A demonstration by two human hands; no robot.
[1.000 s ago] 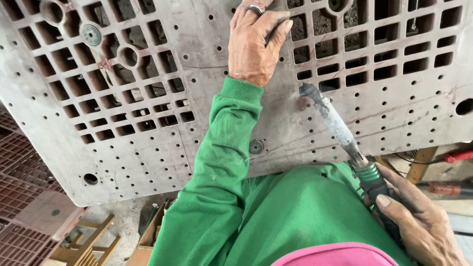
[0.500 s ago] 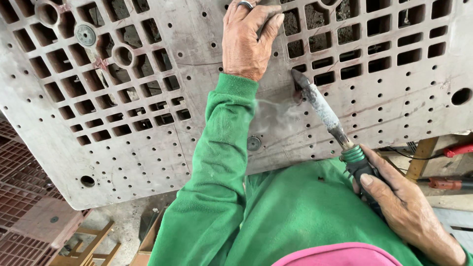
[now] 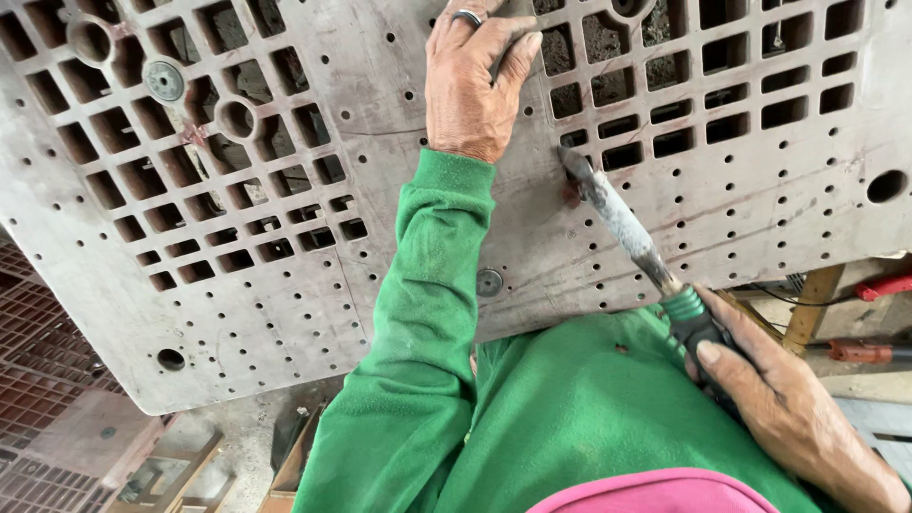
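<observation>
Head view: a big grey plastic pallet [image 3: 285, 313] lies tilted across the person's lap, its grid of square openings and small round holes facing up. The left hand [image 3: 472, 81], a ring on one finger, presses flat on the pallet near the top edge, fingers spread and curled over the rim of an opening, bracing it rather than clenching.

The right hand [image 3: 788, 418] sits below the pallet's lower right edge, fingers wrapped tight round the dark handle of a soldering iron [image 3: 627, 228] with a green collar. The iron's long, crusted metal shaft slants up from that edge, and its tip touches the pallet at a scorched reddish spot just below the left hand, beside the rows of slots.

Judging by its look, the pallet is stiff, bulky and fairly heavy, with a dusty surface; the openings give the surest hold, as the left hand uses them. The iron seems light and rigid. The shaft is probably hot, so the insulated handle behind the green collar is the only sensible place to grip.

Beyond the pallet's right edge lie wooden pieces [image 3: 817, 304] and a red tool [image 3: 883, 285]; below its left corner is a reddish grate [image 3: 38, 380].
</observation>
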